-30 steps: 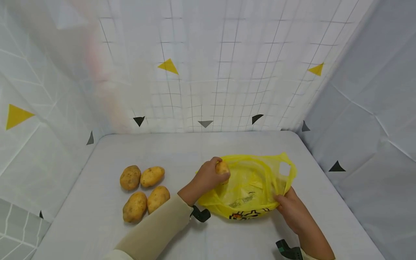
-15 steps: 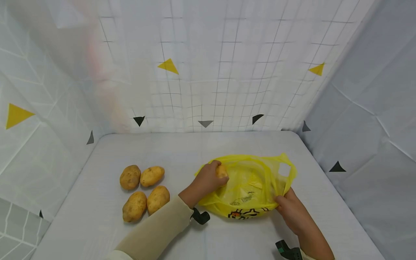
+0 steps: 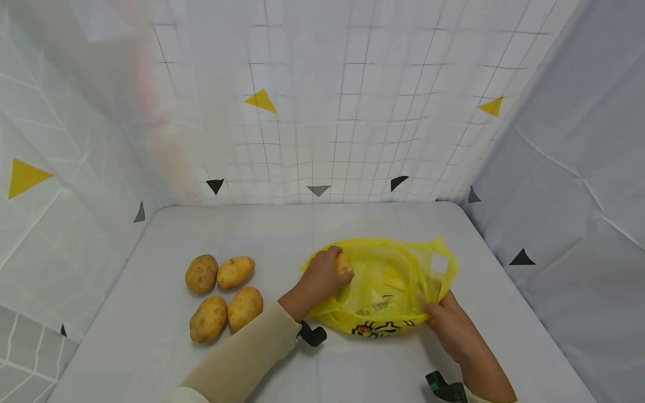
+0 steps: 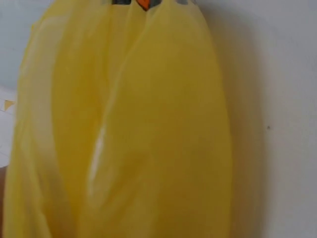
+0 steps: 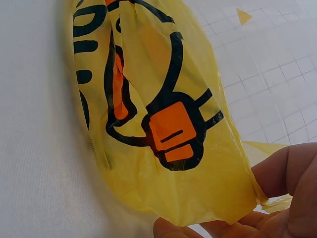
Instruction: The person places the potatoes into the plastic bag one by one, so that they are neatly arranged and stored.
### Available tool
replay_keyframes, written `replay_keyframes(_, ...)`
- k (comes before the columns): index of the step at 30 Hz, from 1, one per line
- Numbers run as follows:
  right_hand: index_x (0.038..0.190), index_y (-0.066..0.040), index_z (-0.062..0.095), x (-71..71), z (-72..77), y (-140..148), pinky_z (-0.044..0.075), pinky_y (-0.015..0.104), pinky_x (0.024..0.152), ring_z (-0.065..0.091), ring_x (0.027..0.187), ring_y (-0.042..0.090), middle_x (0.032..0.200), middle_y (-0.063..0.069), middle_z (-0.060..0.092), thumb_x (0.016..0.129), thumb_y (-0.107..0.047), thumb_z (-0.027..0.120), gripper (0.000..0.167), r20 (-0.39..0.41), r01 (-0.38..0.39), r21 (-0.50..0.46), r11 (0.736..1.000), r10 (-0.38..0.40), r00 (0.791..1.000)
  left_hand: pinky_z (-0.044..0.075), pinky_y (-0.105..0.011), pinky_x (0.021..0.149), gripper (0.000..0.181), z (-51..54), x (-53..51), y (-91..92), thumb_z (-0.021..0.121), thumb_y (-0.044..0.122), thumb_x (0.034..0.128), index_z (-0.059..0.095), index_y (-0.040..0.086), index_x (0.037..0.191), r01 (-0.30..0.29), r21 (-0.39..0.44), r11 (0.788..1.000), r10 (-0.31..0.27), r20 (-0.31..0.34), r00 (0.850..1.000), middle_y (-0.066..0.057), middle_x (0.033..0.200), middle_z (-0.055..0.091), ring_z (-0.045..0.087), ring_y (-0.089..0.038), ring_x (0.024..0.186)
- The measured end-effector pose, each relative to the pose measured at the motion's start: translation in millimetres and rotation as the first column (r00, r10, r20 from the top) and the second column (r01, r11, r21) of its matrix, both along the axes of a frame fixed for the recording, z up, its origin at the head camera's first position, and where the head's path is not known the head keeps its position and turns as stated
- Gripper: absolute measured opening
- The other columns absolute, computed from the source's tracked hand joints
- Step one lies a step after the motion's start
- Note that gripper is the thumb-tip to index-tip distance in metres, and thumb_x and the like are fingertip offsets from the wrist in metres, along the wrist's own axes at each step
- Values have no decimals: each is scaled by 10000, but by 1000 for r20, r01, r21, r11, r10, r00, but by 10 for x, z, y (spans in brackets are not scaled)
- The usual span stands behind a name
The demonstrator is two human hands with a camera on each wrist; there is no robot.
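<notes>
Lab-like setting; triangle markers (image 3: 261,101) on gridded white sheeting (image 3: 312,117)

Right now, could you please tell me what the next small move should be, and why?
Probably lower the potato into the yellow bag and release it: the left hand holds it at the bag's open mouth, while the right hand grips the bag's right side.

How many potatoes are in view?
5: two far potatoes and two nearer potatoes on the table, left of the bag; one potato in the left hand. Others may be hidden.
</notes>
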State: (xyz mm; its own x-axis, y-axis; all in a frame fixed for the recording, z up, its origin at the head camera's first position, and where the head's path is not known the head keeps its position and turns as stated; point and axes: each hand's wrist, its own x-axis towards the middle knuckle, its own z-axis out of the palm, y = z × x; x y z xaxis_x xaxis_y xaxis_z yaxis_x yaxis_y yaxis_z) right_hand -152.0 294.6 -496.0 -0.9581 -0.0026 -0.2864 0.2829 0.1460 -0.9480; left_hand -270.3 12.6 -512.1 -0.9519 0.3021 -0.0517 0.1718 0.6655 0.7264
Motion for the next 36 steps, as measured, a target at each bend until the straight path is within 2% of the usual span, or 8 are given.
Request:
replay_keyframes(6,1617,-163,76,-3,-16,-4,290,570,1211,288,1496,298,1659,84,172,998,21,400,722,3,7,14,1000,-7,1000,523,-309,726,712,1,-3,8,750,417,943,463,129,1527,5,-17,1000,-5,-1,1000,-95,1358,577,555,-213,969)
replay_keyframes(11,1622,-159,68,3,-26,-12,277,584,1221,279,1505,302,1671,87,158,1000,16,401,728,14,16,14,1000,-16,1000,523,-308,751,749,7,17,-3,754,433,941,447,105,1539,5,-17,1000,-5,-6,1000,-127,1423,536,545,-213,991)
replay_keyframes(14,1624,-152,58,8,-36,-13,262,602,1228,264,1512,306,1675,95,143,1000,25,394,731,20,8,8,1000,-8,1000,537,-336,808,762,43,58,-12,755,446,938,442,108,1545,-1,-25,1000,0,-9,1000,-144,1490,492,552,-224,1044)
replay_keyframes(20,1633,-158,33,-6,-31,-5,276,594,1221,252,1514,304,1688,87,112,999,36,393,755,25,5,13,1000,-5,1000,548,-423,957,744,150,152,-20,718,481,970,426,146,1567,-3,-13,1000,3,-16,1000,-148,1591,397,577,-256,1189)
replay_keyframes(23,1634,-158,33,-12,-18,-3,317,553,1207,268,1510,302,1686,86,124,1001,28,395,753,21,7,31,999,-8,1000,543,-417,960,731,194,161,-31,700,484,981,426,136,1562,-8,-17,1000,7,-31,999,-144,1590,399,574,-248,1176)
replay_keyframes(27,1639,-149,16,-8,1,-6,310,559,1213,264,1516,307,1690,96,120,1000,24,390,760,27,5,35,999,-6,1000,534,-420,967,711,280,175,-83,680,470,988,436,117,1555,-3,-10,1000,2,-38,999,-142,1589,408,565,-249,1183)
replay_keyframes(32,1640,-155,14,6,7,-8,248,604,1237,246,1526,307,1696,86,111,991,28,379,767,19,-1,13,1000,1,1000,458,-509,1129,701,450,244,-195,661,474,1000,423,141,1568,24,45,999,-23,-23,999,-128,1632,365,485,-299,1410)
replay_keyframes(36,1636,-150,41,15,-13,-15,239,636,1236,257,1519,317,1687,95,131,993,21,388,750,7,-5,8,1000,5,1000,406,-525,1187,692,544,306,-278,661,492,1005,415,183,1573,14,71,997,-13,-10,1000,-99,1649,346,433,-293,1469)
